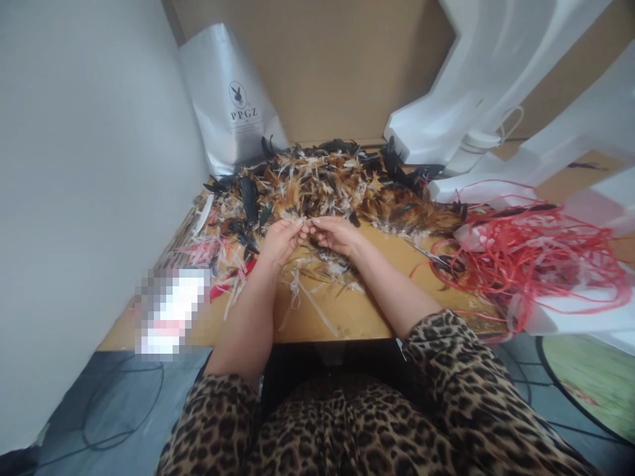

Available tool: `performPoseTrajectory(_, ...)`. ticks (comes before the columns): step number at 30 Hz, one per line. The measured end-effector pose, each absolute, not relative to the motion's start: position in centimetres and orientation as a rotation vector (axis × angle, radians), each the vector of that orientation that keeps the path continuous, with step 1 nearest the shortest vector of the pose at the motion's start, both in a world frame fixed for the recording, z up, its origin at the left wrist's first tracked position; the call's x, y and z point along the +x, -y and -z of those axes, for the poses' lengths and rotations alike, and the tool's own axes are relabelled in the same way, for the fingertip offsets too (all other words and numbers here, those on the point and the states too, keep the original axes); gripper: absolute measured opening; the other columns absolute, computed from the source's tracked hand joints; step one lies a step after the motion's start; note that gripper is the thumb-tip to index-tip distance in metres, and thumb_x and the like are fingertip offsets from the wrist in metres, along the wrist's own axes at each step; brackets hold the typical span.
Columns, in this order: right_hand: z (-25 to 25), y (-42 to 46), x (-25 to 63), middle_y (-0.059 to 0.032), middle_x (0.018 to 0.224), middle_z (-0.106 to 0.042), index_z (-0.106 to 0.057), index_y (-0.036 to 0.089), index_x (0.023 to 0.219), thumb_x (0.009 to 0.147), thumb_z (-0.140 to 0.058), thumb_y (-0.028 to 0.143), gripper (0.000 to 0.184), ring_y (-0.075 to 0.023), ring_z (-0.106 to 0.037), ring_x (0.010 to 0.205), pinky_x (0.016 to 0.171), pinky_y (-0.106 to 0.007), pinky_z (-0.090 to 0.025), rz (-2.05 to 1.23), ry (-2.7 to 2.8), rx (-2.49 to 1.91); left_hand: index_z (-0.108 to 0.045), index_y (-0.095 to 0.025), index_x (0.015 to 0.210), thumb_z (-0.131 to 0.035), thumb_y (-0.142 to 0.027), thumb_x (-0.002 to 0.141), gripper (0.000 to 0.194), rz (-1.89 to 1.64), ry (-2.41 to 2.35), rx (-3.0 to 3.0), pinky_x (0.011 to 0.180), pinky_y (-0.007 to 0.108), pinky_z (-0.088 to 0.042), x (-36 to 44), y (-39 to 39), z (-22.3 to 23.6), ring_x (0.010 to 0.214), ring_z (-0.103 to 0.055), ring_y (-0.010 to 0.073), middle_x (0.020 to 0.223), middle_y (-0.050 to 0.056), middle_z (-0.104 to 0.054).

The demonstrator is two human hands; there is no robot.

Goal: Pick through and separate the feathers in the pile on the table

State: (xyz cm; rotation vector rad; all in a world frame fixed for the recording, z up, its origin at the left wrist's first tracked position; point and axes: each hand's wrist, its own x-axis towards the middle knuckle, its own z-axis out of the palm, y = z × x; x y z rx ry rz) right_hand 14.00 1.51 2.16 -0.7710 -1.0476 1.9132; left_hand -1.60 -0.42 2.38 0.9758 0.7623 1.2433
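Note:
My left hand (280,241) and my right hand (338,235) meet over the middle of the table, fingertips pinched close together. Small brown feathers (292,203) with pale quill ends show at the fingertips; how many are held cannot be made out. Just beyond lies a wide heap of brown, white and black feathers (337,173). Loose feathers (325,268) and thin pale strips (317,311) lie below my hands. Fuller brown feathers (411,210) are bunched to the right of my right hand.
Scissors (441,262) with dark handles lie right of my hands, beside a tangle of red ribbon (540,258). A silver bag (228,99) stands at the back left. Pink strips (203,251) and a blurred-out bright rectangle (176,307) are at left. White foam-like pieces (476,73) stand at right.

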Motion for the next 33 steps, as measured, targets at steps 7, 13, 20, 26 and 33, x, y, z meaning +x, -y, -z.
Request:
performPoseTrajectory(7,-2.2,-1.6,14.1,-0.0005,0.067,-0.062,-0.062,0.013,0.08,0.063,-0.07,0.024,0.022,-0.003,-0.047,0.049,0.044,-0.015,-0.039,-1.94,1.033,-0.743,-0.061,-0.009,0.067,-0.069,-0.024,0.066,0.017,-1.212,-0.733,0.889,0.048,0.013,-0.039,-1.5,0.4,-2.2,0.05,-0.052,0.0027,0.06,0.001,-0.059)
performPoseTrajectory(13,-1.8,-1.4,13.3,0.0022,0.063,-0.059,-0.061,0.015,0.087,0.057,-0.074,0.028,0.035,-0.004,-0.047,0.048,0.04,-0.015,-0.033,-1.657,1.261,-0.891,-0.06,-0.011,0.073,-0.066,-0.017,0.069,0.01,-1.193,-0.602,0.778,0.045,0.009,-0.038,-1.9,0.2,-2.1,0.051,-0.05,0.0011,0.062,-0.001,-0.056)
performPoseTrajectory(20,-1.6,-1.4,13.1,0.0034,0.052,-0.055,-0.061,0.013,0.073,0.059,-0.072,0.031,0.025,-0.004,-0.045,0.045,0.041,-0.015,-0.033,-1.596,1.273,-0.901,-0.061,-0.011,0.075,-0.066,-0.017,0.069,0.01,-1.176,-0.587,0.769,0.045,0.009,-0.04,-2.1,0.1,-2.1,0.05,-0.051,0.0014,0.061,-0.001,-0.057)
performPoseTrajectory(26,-2.3,-1.6,14.3,-0.0011,0.068,-0.064,-0.059,0.014,0.075,0.059,-0.073,0.026,0.025,-0.006,-0.053,0.052,0.044,-0.016,-0.04,-1.849,1.09,-0.81,-0.062,-0.008,0.076,-0.067,-0.021,0.068,0.016,-1.217,-0.735,0.892,0.046,0.012,-0.042,-2.1,0.1,-2.1,0.05,-0.053,0.0033,0.064,0.003,-0.061)
performPoseTrajectory(33,-2.0,-1.3,13.8,-0.0033,0.083,-0.066,-0.062,0.016,0.091,0.06,-0.071,0.024,0.033,-0.0051,-0.054,0.056,0.044,-0.014,-0.038,-1.721,1.323,-0.831,-0.061,-0.009,0.073,-0.066,-0.021,0.069,0.013,-1.225,-0.727,0.841,0.047,0.012,-0.042,-2.0,0.1,-2.2,0.052,-0.054,0.0028,0.067,0.003,-0.061)
